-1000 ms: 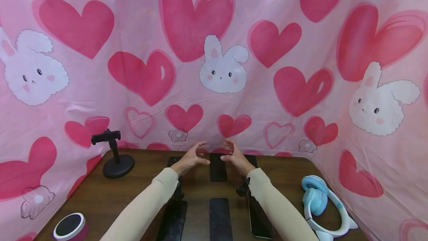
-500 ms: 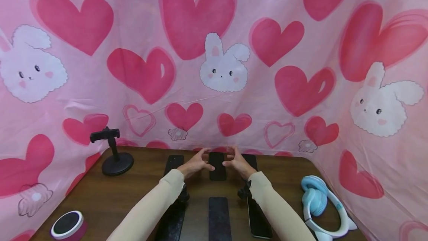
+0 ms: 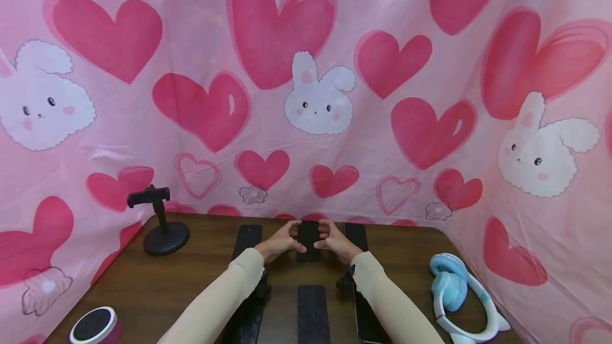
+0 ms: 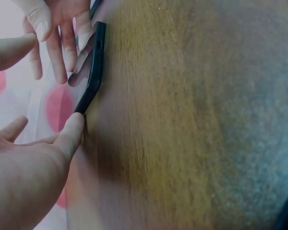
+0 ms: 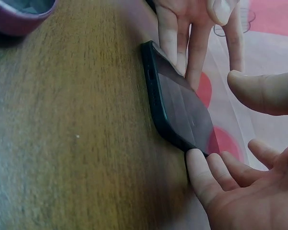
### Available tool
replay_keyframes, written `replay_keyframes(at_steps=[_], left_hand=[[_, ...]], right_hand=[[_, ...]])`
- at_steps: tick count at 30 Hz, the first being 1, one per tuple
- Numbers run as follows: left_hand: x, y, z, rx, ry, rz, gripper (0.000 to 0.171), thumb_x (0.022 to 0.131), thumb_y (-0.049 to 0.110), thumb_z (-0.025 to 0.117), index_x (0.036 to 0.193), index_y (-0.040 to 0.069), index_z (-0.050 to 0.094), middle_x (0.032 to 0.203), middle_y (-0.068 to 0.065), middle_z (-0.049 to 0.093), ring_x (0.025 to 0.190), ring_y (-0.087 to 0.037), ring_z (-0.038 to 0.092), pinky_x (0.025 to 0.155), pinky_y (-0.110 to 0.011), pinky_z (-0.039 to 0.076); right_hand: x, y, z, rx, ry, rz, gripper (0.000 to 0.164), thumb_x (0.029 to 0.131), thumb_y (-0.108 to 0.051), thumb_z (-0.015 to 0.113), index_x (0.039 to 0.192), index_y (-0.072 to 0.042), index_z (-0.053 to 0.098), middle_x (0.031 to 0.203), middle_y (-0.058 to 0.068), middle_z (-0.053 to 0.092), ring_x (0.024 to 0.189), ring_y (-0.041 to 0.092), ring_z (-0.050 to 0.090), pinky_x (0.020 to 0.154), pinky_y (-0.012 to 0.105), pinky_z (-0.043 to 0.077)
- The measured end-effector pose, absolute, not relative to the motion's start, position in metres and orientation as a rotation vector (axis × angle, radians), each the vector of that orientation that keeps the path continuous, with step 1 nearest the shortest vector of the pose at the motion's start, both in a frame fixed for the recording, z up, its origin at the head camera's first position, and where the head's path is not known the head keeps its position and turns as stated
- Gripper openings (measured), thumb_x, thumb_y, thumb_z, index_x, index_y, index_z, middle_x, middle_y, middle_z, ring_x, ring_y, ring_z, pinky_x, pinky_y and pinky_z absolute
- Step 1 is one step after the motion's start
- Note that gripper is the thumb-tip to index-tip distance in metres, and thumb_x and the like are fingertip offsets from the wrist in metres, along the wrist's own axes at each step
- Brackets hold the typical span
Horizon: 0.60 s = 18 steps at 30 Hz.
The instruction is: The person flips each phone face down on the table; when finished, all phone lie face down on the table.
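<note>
1. Here on my feed, the left hand point(image 3: 278, 244) is open, thumb apart from the relaxed fingers, one fingertip against the side of the centre phone.
2. And the right hand point(image 3: 337, 243) mirrors it, open too, its fingertips meeting the opposite edge; I see no curled grip from either.
3. Between them, that dark centre phone point(image 3: 309, 238) lies near the table's back edge, its glossy face up, the pink cloth mirrored in it on my right wrist view.
4. Flanking the hands, I have a back left phone point(image 3: 247, 235) and a back right phone point(image 3: 356, 234).
5. Nearer me come a front middle phone point(image 3: 313, 315), a front left phone point(image 3: 246, 320) and a front right phone point(image 3: 367, 316), the outer two partly behind the sleeves.
6. Far left, a black stand point(image 3: 164, 235); near left, a round pink-and-white object point(image 3: 93, 325).
7. Far right, blue-and-white headphones point(image 3: 451, 288) on the wooden table point(image 3: 406, 264).
</note>
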<state>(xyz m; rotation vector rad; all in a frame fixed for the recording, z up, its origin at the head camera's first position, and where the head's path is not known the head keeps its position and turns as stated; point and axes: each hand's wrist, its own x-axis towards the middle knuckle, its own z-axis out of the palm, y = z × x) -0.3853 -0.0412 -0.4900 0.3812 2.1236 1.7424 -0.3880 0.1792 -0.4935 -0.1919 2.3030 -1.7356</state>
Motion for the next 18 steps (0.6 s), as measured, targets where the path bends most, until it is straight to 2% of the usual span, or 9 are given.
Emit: replay_keyframes(at_steps=[18], left_hand=[[-0.3863, -0.043, -0.4931, 0.352, 2.069, 1.788, 0.094, 0.076, 0.005, 0.078, 0.156, 0.008, 0.027, 0.155, -0.033, 0.03, 0.142, -0.049, 0.038, 0.117, -0.063, 0.034]], right_hand=[[-0.3881, 0.1784, -0.4908, -0.234, 2.27, -1.741, 0.08, 0.086, -0.002, 0.069, 0.153, -0.001, 0.026, 0.157, 0.029, 0.031, 0.141, 0.046, 0.036, 0.115, 0.063, 0.036]])
